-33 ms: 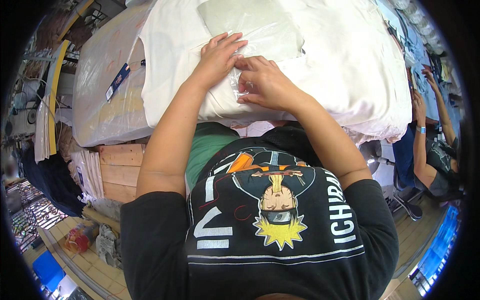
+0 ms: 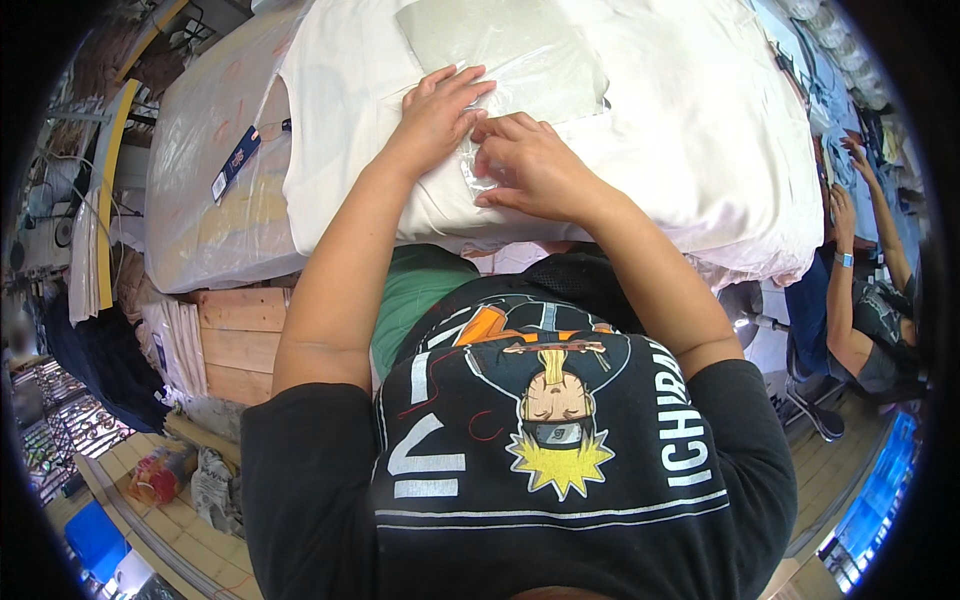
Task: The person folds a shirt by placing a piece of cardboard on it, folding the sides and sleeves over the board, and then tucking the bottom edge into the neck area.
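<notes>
A pale grey-green folded garment [image 2: 510, 55] lies in a clear plastic bag [image 2: 478, 183] on the white cloth-covered table [image 2: 690, 150]. My left hand [image 2: 440, 118] rests on the bag's near left part, its fingers stretched out and lying flat. Beside it, my right hand [image 2: 540, 168] is closed, its fingers curled at the clear near end of the bag. The plastic shows between its thumb and fingers, and the exact grip is partly hidden. The fingertips of the two hands almost meet.
On the left stands a plastic-wrapped stack [image 2: 205, 160] with a dark blue hang tag [image 2: 236, 165]. Wooden boards [image 2: 243, 325] sit below it. At the far right a co-worker's arm [image 2: 843, 290] reaches over blue garments [image 2: 870, 150]. Dark clothes [image 2: 100, 345] hang at the left.
My right hand's fingers have shifted very slightly at the plastic. The co-worker's nearer hand has moved a little. My left hand and the bag look the same.
</notes>
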Available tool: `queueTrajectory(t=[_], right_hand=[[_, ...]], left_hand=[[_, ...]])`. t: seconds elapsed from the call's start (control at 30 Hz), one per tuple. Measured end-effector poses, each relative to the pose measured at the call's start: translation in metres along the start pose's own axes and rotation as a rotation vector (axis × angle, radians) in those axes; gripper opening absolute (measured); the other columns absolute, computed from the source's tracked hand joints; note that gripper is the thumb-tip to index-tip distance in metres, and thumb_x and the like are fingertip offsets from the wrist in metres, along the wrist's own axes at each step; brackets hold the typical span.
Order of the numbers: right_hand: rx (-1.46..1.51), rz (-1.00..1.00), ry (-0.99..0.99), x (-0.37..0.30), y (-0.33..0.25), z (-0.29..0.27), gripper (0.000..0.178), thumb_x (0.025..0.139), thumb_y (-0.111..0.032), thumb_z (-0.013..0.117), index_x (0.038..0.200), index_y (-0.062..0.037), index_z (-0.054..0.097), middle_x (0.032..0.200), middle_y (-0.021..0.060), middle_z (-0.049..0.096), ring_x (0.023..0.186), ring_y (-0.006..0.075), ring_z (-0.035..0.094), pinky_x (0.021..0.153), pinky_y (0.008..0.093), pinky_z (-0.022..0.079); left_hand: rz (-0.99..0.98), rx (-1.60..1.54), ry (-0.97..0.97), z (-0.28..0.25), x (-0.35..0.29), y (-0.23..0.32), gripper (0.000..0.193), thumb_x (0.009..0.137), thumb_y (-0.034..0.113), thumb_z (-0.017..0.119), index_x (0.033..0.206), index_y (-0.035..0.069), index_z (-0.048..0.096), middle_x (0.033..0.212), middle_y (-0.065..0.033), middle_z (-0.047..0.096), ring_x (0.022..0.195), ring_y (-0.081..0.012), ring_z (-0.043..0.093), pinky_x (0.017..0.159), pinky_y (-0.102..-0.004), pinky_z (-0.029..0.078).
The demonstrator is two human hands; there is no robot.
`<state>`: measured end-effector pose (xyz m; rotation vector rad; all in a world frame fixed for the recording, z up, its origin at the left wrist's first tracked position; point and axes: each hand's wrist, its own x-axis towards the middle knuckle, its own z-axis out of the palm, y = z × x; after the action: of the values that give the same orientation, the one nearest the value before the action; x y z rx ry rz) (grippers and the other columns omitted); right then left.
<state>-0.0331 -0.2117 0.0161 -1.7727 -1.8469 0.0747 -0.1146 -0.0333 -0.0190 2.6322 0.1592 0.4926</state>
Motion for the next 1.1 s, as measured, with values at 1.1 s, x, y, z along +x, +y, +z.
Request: queueTrajectory(t=[1.1], right_hand=[[-0.304, 0.541, 0.265, -0.081, 0.051, -0.060, 0.029, 0.074, -0.022, 0.071, 0.102, -0.0128, 0.067, 0.102, 0.0079, 0.061, 0.100, 0.0277, 0.053, 0.084, 0.0393, 0.043]], left_hand=[[-0.206, -0.129, -0.293, -0.010, 0.001, 0.100, 0.043, 0.069, 0.028, 0.076, 0.105, 0.009, 0.064, 0.106, -0.0087, 0.058, 0.103, -0.0279, 0.052, 0.088, -0.0364, 0.044]])
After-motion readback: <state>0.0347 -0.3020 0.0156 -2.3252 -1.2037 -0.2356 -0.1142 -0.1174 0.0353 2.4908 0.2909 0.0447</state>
